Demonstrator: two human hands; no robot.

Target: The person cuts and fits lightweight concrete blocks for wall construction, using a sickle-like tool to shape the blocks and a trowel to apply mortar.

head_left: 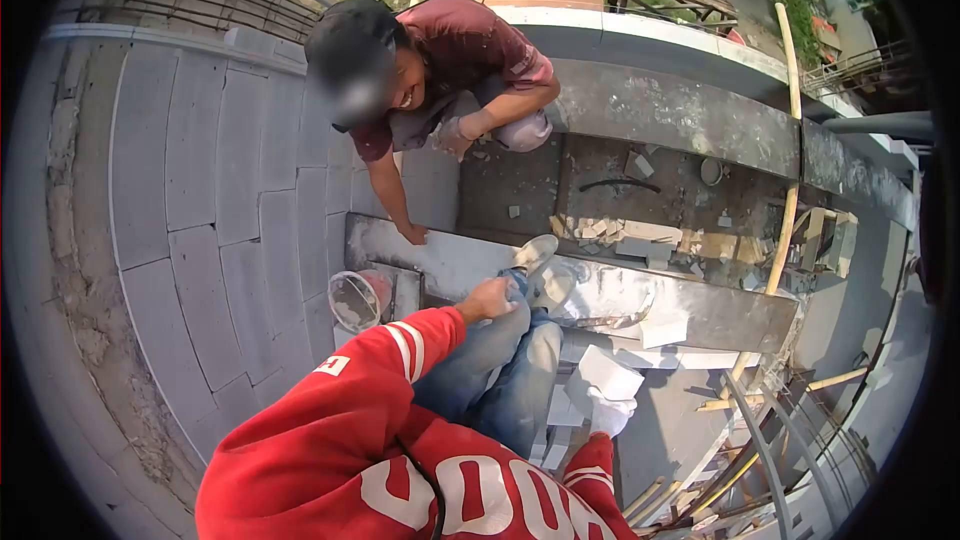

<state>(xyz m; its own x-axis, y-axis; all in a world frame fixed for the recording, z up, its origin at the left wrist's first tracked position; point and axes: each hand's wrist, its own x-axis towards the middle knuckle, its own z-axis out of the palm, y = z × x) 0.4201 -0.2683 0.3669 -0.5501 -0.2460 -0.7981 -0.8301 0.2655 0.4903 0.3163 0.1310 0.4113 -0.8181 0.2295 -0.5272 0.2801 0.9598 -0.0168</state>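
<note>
My left hand (490, 298) is closed and rests by my bent knee; whether anything is inside the fingers is hidden. On my right, my right hand (614, 414) wears a white glove and grips the edge of a white lightweight concrete block (604, 374), which is tilted beside my leg. A bucket (358, 301) with a pale, dusty rim stands to the left of my left hand. Under my shoes runs a plank (590, 285), dusty with white powder. Another white block piece (664, 331) lies on the plank's right part.
Across the plank a co-worker (460, 65) squats, one hand touching its left end. A block wall (220, 180) rises on the left. A bamboo pole (788, 180) crosses the scaffold at right. Broken block pieces (640, 232) and a tape roll (711, 172) lie on the lower boards.
</note>
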